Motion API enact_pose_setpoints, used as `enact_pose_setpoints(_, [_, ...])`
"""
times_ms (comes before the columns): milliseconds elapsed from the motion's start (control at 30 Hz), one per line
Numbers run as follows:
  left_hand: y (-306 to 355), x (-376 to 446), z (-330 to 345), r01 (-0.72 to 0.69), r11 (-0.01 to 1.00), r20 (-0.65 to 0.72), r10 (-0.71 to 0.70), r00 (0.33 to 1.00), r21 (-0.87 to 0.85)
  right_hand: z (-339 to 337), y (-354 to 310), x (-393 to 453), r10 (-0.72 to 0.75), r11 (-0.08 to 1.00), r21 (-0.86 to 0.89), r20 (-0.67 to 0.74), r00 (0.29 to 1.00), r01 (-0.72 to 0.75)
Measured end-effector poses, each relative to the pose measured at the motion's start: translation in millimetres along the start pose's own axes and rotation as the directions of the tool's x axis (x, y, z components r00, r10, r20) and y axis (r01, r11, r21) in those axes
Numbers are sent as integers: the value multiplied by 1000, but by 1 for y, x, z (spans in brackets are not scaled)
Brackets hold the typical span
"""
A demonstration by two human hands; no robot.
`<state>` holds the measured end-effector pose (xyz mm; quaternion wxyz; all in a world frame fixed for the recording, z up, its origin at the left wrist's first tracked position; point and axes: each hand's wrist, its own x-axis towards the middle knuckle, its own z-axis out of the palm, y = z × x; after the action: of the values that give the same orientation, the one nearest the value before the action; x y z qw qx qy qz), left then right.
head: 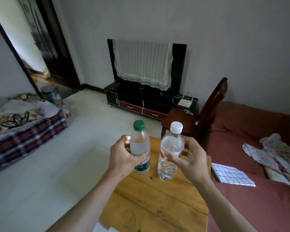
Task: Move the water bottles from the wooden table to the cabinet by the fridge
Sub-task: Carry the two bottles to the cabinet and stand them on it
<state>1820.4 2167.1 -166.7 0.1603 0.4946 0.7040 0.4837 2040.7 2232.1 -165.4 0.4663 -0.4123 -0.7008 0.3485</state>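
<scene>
Two clear water bottles are over the wooden table (157,203). The green-capped bottle (139,144) with a green label is upright, and my left hand (122,158) is wrapped around its middle. The white-capped bottle (171,148) with a red label tilts slightly, and my right hand (191,158) grips its side. Whether the bottle bases touch the tabletop I cannot tell. No cabinet or fridge is in view.
A dark wooden chair (199,118) stands just beyond the table. A red bed (249,164) with a checked notebook (231,174) and floral cloth (274,153) lies to the right. A TV stand (141,101) is against the far wall; a doorway (38,52) opens at left.
</scene>
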Motion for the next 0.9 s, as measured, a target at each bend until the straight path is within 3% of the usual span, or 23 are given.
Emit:
enact_pose_setpoints(233, [-34,-27,-93,59,998,-136,-63,989,-34,79,-47,-10,-38,999,-20,157,987,42])
enact_pose_setpoints(533, [-114,-74,-266,110,993,-274,-118,954,-46,237,-142,-54,-115,990,109,282,953,87])
enact_pose_setpoints(900, [-187,-131,-391,242,970,-511,-218,832,-20,387,-211,-75,-214,970,213,520,827,117])
